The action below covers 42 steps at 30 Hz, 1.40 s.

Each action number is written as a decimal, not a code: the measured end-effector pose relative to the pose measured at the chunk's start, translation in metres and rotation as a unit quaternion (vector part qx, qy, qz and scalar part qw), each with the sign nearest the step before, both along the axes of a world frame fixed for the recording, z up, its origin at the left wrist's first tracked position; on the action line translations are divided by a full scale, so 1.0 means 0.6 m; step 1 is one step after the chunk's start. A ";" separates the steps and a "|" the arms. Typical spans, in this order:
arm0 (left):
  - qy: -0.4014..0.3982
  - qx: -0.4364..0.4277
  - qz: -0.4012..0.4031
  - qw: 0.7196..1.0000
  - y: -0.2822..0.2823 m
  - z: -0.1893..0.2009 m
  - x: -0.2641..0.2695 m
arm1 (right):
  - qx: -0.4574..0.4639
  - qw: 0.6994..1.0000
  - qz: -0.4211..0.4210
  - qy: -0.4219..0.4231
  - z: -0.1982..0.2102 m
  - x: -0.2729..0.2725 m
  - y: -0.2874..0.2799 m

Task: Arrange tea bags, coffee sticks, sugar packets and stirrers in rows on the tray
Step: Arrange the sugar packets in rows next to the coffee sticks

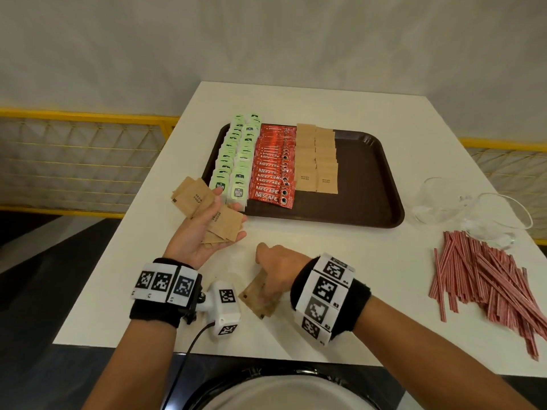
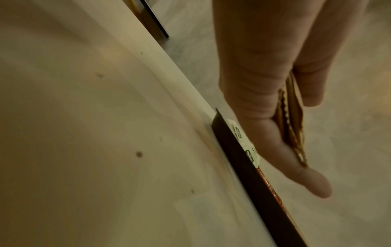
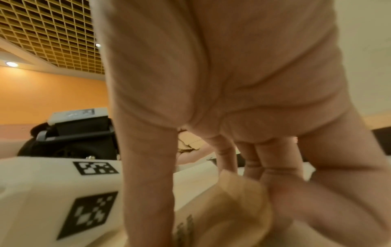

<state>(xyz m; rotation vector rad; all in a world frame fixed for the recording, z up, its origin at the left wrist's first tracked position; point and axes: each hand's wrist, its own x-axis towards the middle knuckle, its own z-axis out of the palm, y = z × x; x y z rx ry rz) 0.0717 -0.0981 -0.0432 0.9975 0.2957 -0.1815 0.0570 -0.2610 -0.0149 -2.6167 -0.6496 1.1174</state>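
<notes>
While the right hand (image 1: 276,269) pinched a few sugar packets (image 1: 260,294) against the table (image 1: 370,291), the left hand (image 1: 204,229) lay palm-up, cradling a fanned stack of packets (image 1: 220,221) just beside the tray (image 1: 355,202). Tea bags (image 1: 233,161), coffee sticks (image 1: 273,170) and two sugar rows (image 1: 316,158) were done; the stirrers (image 1: 485,282) lay untouched, well apart.

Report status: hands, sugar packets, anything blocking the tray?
Left hand palm up, cradling loose sugar packets. Right hand gripping more packets on the table. Tray right side free; stirrers unplaced, nothing blocking.
</notes>
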 end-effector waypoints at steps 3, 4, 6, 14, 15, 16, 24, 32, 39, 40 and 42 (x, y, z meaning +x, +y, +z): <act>-0.004 0.005 0.003 1.000 0.001 0.004 -0.001 | 0.012 1.000 0.006 0.022 -0.002 -0.002 -0.001; -0.004 0.005 0.001 1.000 0.000 0.005 -0.002 | 0.019 0.999 0.008 0.026 -0.002 -0.001 -0.001; -0.001 0.005 -0.005 1.000 0.000 0.006 -0.006 | 0.045 0.999 -0.003 0.031 0.002 0.007 -0.008; -0.015 0.034 -0.116 0.992 -0.024 0.020 -0.036 | 0.312 0.925 -0.214 0.024 0.070 0.077 -0.067; -0.017 0.037 -0.131 0.991 -0.032 0.023 -0.037 | 0.322 0.921 -0.218 0.015 0.075 0.082 -0.066; -0.022 0.040 -0.144 0.988 -0.040 0.027 -0.037 | 0.331 0.916 -0.225 0.012 0.078 0.086 -0.064; -0.039 0.050 -0.077 0.995 -0.063 0.035 -0.023 | 0.316 0.930 -0.191 -0.004 0.071 0.106 -0.082; -0.045 0.060 -0.065 0.995 -0.073 0.033 -0.012 | 0.255 0.951 -0.167 -0.053 0.076 0.109 -0.074; -0.054 0.057 -0.049 0.996 -0.074 0.028 -0.003 | 0.432 0.844 -0.312 0.057 0.022 0.086 -0.082; -0.054 0.056 -0.058 0.995 -0.075 0.028 -0.002 | 0.437 0.841 -0.314 0.062 0.021 0.082 -0.084; -0.053 0.053 -0.071 0.995 -0.078 0.027 0.001 | 0.434 0.839 -0.324 0.061 0.025 0.082 -0.094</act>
